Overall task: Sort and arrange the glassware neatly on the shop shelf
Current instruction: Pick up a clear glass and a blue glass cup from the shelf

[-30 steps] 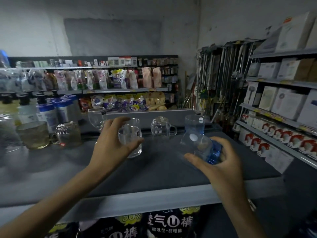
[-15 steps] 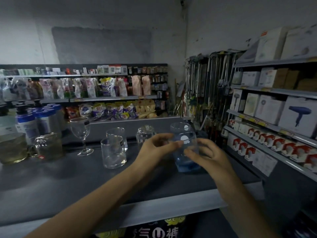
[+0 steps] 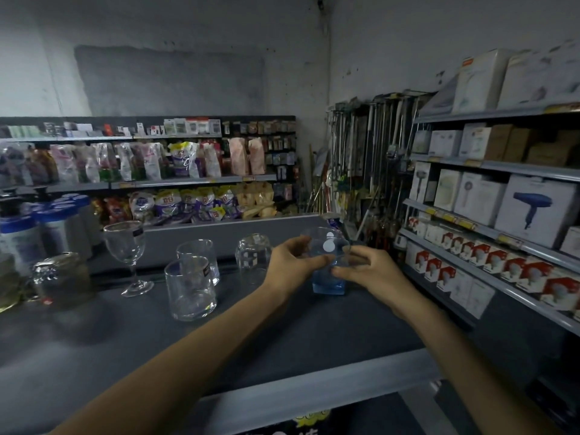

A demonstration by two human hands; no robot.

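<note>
A blue-tinted glass (image 3: 329, 279) with a white round sticker stands upright on the dark shelf top (image 3: 257, 337) at the right. My left hand (image 3: 290, 266) and my right hand (image 3: 365, 271) both hold it, fingers curled round its sides. To the left stand a clear tumbler (image 3: 190, 288), a second tumbler (image 3: 198, 254) behind it, an upside-down glass mug (image 3: 253, 257) and a wine glass (image 3: 127, 255). At the far left sits another glass mug (image 3: 61, 277).
Blue-capped white bottles (image 3: 47, 229) stand at the back left. A low grey back panel (image 3: 226, 237) bounds the shelf top. Boxed goods fill the right-hand shelves (image 3: 489, 246). The shelf's front edge (image 3: 298, 400) runs below my forearms.
My left hand let go of the clear tumbler and moved right to the blue glass. The blue glass, held tilted a second ago, now stands upright on the shelf between both hands.
</note>
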